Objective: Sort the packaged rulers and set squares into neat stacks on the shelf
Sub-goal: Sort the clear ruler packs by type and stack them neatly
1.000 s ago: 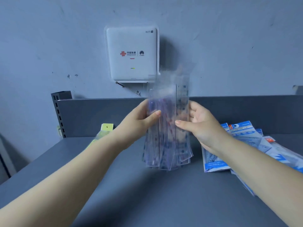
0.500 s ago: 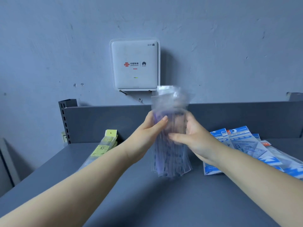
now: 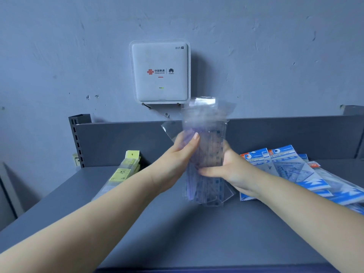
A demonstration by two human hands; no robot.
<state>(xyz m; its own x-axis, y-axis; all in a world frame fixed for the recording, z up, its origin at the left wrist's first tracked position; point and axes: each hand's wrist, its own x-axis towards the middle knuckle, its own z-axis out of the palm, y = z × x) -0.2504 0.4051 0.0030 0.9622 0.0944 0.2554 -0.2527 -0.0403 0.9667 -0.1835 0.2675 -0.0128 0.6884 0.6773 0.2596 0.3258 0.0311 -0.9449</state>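
A: What are the hands doing?

B: Both grip one bundle of clear plastic ruler packets [image 3: 204, 154], held upright above the shelf [image 3: 177, 229]. The left hand [image 3: 177, 154] wraps its fingers round the bundle's left edge, thumb up the front. The right hand [image 3: 232, 170] clasps the right edge, its thumb lying across the front lower down.

A: What is the bundle like?

B: Thin, glossy, see-through sleeves, long and narrow, with purple and blue printing inside. The tops are crinkled and blurred; the lower ends fan out a little. Whether they touch the shelf I cannot tell.

A: And the rest of the stock?

B: To the left, a pile of slim clear packets with yellow header cards [image 3: 126, 170] lies flat on the shelf, running toward the back panel. To the right, set square packets [image 3: 291, 170] in blue and white printed film lie overlapped and untidy, with triangle shapes showing through; the right forearm crosses over their near edge.

A: The surface?

B: A smooth, matte grey metal shelf with an upright grey back panel [image 3: 122, 142] and a slotted post [image 3: 75, 138] at its left end.

A: The room?

B: A rough, scuffed bluish-grey wall. A white, square, rounded-corner router [image 3: 160, 71] hangs on it just above the bundle, marked WiFi 7, with a small green light.
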